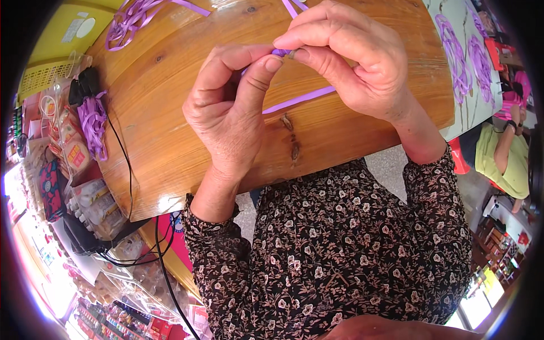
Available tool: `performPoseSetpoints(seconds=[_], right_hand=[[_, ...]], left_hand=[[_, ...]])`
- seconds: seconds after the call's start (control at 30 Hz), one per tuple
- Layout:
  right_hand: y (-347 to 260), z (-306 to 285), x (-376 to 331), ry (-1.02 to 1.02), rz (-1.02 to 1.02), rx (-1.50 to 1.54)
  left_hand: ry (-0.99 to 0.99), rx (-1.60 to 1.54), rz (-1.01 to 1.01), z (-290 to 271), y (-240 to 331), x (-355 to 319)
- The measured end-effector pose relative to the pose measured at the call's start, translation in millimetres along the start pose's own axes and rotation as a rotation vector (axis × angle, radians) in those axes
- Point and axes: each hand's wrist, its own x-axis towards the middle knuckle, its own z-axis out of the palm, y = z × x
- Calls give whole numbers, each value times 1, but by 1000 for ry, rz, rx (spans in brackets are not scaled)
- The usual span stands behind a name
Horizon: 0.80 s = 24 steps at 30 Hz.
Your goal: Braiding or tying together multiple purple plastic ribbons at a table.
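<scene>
Both of my hands are raised over the wooden table, fingertips nearly meeting. Between them is a small bunched or knotted piece of purple ribbon. My left hand is closed, pinching the ribbon between thumb and forefinger. My right hand also pinches at it with thumb and forefinger, from the other side. A flat length of the same purple ribbon runs below the hands, its ends hidden behind them. More ribbon shows past the top of my right hand. Fingers hide most of the knotted part.
A heap of purple ribbon lies at the table's far left. Another purple bundle hangs at the left edge, beside black cables and packaged goods. Purple coils lie on a white marbled surface at right. A person in yellow-green sits beyond.
</scene>
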Motion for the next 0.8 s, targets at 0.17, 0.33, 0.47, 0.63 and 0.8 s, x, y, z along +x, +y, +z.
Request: performPoseSetpoints(seconds=[0.17, 0.33, 0.47, 0.63, 0.8], right_hand=[[-3, -1, 0, -40, 30, -22], [50, 14, 7, 170, -829, -20], [0, -4, 4, -133, 100, 58], [-4, -7, 6, -167, 132, 68], [-1, -6, 5, -147, 166, 68]], left_hand=[[-25, 288, 167, -2, 3, -5], [-52, 363, 190, 0, 3, -4], [-22, 412, 287, -3, -4, 0], [-82, 450, 311, -5, 2, -1], [-137, 464, 251, -8, 6, -1]])
